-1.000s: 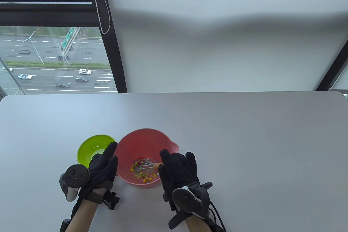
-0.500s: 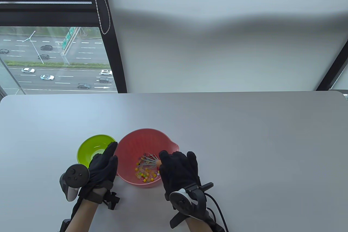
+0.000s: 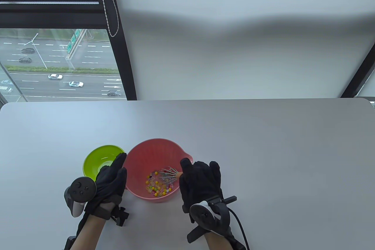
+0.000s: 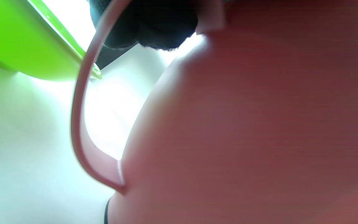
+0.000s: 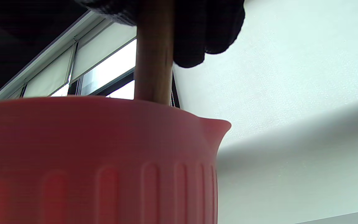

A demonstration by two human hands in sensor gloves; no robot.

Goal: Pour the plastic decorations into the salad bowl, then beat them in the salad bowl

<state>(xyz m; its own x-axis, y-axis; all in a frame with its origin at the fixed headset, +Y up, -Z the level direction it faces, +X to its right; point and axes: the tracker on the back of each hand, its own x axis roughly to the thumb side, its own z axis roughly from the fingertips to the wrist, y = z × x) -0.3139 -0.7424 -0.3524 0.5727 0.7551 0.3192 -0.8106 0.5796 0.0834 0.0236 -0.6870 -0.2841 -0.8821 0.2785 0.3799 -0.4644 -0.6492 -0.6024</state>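
Note:
A pink salad bowl (image 3: 149, 156) stands on the table near the front, with several small coloured plastic decorations (image 3: 156, 187) at its bottom. My right hand (image 3: 199, 179) grips the wooden handle (image 5: 153, 56) of a wire whisk (image 3: 167, 173), whose wires reach down among the decorations. My left hand (image 3: 112, 178) holds the bowl's left side at its loop handle (image 4: 79, 118), fingers fairly straight along the rim. In the right wrist view the bowl's ribbed wall (image 5: 104, 161) fills the lower left. The left wrist view shows the bowl's wall (image 4: 244, 124) up close.
A green bowl (image 3: 99, 159) stands just left of the pink one, touching distance from my left fingers. The grey table (image 3: 263, 150) stretches bare to the right and back. A window and a blind stand behind the table's far edge.
My right hand has shifted to the right with the whisk, and the wires have swept from the bowl's left-middle to its right side. The decorations have been stirred about. The left hand has stayed put.

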